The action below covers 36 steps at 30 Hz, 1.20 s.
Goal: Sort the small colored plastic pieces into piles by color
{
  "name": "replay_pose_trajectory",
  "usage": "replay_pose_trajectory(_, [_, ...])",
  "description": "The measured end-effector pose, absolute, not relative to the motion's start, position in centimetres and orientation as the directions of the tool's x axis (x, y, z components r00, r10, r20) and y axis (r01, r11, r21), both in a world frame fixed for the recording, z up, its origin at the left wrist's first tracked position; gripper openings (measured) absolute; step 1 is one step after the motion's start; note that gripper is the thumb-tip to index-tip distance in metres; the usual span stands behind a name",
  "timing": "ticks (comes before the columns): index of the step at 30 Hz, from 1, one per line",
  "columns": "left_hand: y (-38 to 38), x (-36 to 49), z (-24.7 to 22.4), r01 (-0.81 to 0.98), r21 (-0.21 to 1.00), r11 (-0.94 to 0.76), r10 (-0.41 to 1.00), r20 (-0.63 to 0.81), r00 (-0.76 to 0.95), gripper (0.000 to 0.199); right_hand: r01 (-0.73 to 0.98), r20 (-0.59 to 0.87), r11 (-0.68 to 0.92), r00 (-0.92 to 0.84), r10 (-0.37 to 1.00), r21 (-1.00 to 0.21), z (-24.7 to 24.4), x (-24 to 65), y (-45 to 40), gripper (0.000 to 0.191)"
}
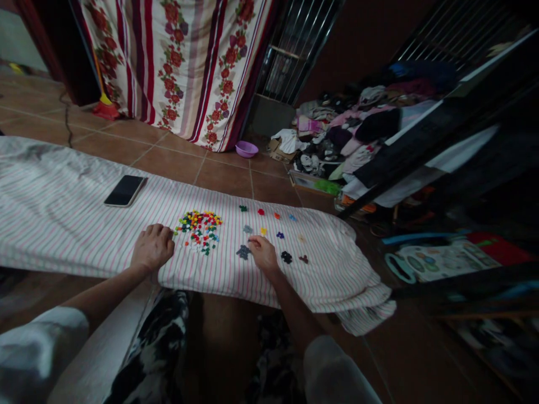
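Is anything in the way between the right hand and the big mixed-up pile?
Nothing visible blocks a straight path from the right hand to the mixed pile. The dark grey pile sits just nearer you, the light grey pile just beyond.

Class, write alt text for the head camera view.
A person's left hand rests beside a mixed pile of small colourful pieces, the right hand among single-colour clusters, on a striped cloth. A phone lies farther left.
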<state>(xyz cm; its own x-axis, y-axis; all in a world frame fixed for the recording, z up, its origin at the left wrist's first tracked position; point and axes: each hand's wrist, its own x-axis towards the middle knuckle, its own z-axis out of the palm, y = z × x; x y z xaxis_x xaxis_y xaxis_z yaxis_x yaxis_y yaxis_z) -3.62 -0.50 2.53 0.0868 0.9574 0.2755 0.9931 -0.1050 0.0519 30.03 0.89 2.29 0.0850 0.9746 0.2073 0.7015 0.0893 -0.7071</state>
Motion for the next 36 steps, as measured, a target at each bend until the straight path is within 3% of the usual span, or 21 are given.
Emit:
replay_pose_trajectory(9, [-0.6, -3.6, 2.8, 0.992, 0.07, -0.104, 0.962, 0.262, 0.082, 0.03, 0.784, 0.218, 0.088, 0.062, 0.974, -0.614, 1.4, 28.9, 0.6, 0.024])
replay_pose_trajectory(25, [-0.4, -3.8, 2.2, 0.991, 0.061, -0.122, 0.952, 0.291, 0.099, 0.028, 0.806, 0.228, 0.071, 0.081, 0.97, -0.588, 0.9, 28.9, 1.0, 0.029])
replay_pose_trajectory(36, [-0.3, -3.7, 2.3, 0.991, 0.068, -0.118, 0.954, 0.285, 0.094, 0.028, 0.842, 0.262, 0.158, -0.02, 0.965, -0.515, 0.6, 28.4, 0.6, 0.038])
